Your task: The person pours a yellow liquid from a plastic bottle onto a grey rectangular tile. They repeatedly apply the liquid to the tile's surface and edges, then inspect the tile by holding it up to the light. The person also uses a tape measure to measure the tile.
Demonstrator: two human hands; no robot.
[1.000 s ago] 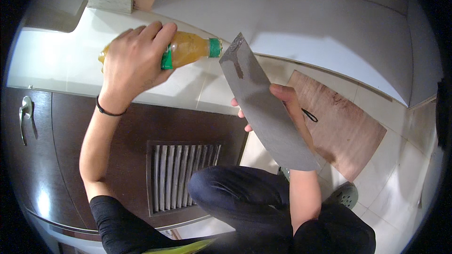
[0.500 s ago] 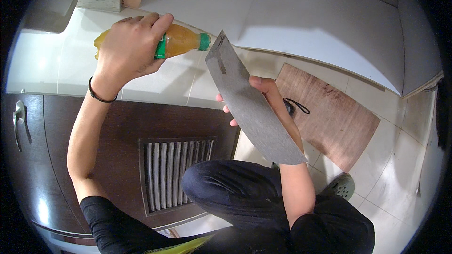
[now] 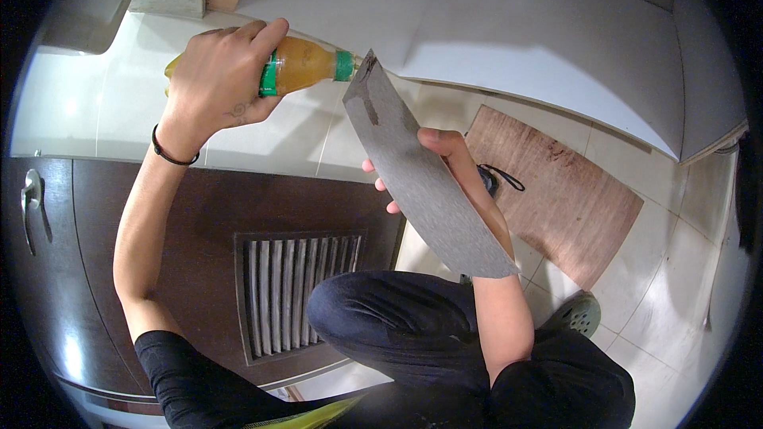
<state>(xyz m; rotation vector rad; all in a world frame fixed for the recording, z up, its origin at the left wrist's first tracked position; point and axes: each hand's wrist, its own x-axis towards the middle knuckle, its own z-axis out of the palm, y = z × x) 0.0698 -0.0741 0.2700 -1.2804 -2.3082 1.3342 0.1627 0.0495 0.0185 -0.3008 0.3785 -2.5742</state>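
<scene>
My left hand (image 3: 226, 75) is wrapped round a clear plastic bottle (image 3: 306, 63) of amber liquid, with a green label band and green neck. The bottle lies sideways, its mouth pointing right at the upper tip of a grey, wood-grained strip (image 3: 429, 171). A thin pale trace shows between mouth and strip. Slanting cut ends mark the strip, and a dark wet-looking streak runs near its upper tip. From beneath, my right hand (image 3: 467, 171) grips the strip, thumb on the right edge and fingertips showing past the left edge.
A brown wooden board (image 3: 556, 191) lies on the tiled floor at right. On it sits a dark object with a loop strap (image 3: 505, 177), partly hidden by my right hand. Pale panels (image 3: 540, 56) stand ahead; a dark cabinet with a louvred vent (image 3: 298, 294) is at left.
The bottle has tilted slightly and its mouth sits closer to the strip's tip. The strip has shifted a little to the left at its upper end.
</scene>
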